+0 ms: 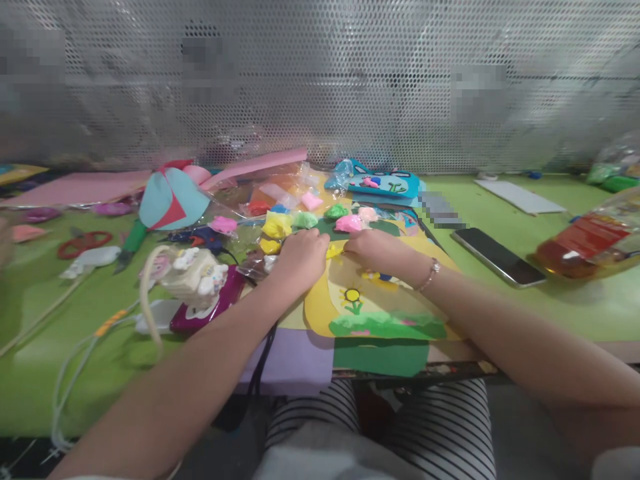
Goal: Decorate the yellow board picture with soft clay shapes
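My left hand (305, 257) and my right hand (377, 250) meet over a yellow paper picture (317, 310), fingers curled in. Between their fingertips is a small piece of yellow clay (334, 250), pinched from both sides. On the picture are a yellow flower (352, 295) with a dark outline and a strip of green grass (390, 325). A small yellow and blue figure (377, 275) lies partly under my right wrist. Just beyond my hands sit soft lumps of clay: yellow (277, 225), light green (305, 220), green (336, 211) and pink (349, 223).
To the left are a power bank-like purple box (210, 307), a cream charger (195, 277), cables, red scissors (85, 245) and a green cutter (133, 241). Rightward lie a phone (499, 257) and a bottle (590, 243). A blue craft piece (385, 183) rests behind, before a perforated metal panel (320, 80).
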The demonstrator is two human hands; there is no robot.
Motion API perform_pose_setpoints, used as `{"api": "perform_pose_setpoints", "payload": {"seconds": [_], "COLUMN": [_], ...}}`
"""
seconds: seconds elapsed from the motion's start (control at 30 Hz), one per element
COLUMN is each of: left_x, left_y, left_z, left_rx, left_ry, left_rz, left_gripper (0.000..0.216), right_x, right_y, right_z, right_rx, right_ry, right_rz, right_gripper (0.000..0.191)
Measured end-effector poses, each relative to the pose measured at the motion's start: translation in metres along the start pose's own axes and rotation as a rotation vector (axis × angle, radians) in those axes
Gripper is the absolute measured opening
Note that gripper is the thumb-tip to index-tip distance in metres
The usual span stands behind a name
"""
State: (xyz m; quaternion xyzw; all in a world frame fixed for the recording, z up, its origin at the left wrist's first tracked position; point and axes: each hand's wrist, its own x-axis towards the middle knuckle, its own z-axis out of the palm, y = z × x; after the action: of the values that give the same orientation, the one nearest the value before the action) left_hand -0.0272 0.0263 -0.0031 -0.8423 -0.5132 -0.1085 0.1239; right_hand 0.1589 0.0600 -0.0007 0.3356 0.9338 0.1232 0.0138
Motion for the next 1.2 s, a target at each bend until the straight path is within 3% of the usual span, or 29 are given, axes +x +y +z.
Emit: {"api": "perform_pose_setpoints", "payload": {"seconds": [0.17,0.3,0.47,0.63,0.93,1.2], "left_x": [0.000,0.001,0.003,0.005,0.004,0.004], "left_y": [0.002,0.005,0.005,0.005,0.009,0.010], "left_z": [0.001,0.000,-0.004,-0.008,-0.018,-0.009], "left_rx": [-0.026,-0.122,-0.254,-0.394,-0.801,-1.048], "left_ry": [-0.014,-0.007,0.027,0.080,0.079,0.038], "left_rz": [0.029,0.017,-0.047,-0.067,-0.227,-0.224], "left_gripper": [0.024,0.024,0.025,0.024,0.025,0.027], "right_x": [0.000,-0.005,-0.009,-0.010,-0.009,-0.011], "right_y": [-0.002,-0.007,-0.012,-0.013,-0.011,-0.011], "right_z": [-0.001,-0.006,-0.009,-0.012,-0.015,-0.019], "right_rx": [0.014,0.153,0.493,1.030,1.362,1.410], "right_ry": [0.016,0.095,0.278,0.201,0.352,0.342], "right_rz": [0.012,0.071,0.199,0.394,0.298,0.293], "right_gripper": [0.011,0.024,0.028,0.034,0.014,0.026]}}
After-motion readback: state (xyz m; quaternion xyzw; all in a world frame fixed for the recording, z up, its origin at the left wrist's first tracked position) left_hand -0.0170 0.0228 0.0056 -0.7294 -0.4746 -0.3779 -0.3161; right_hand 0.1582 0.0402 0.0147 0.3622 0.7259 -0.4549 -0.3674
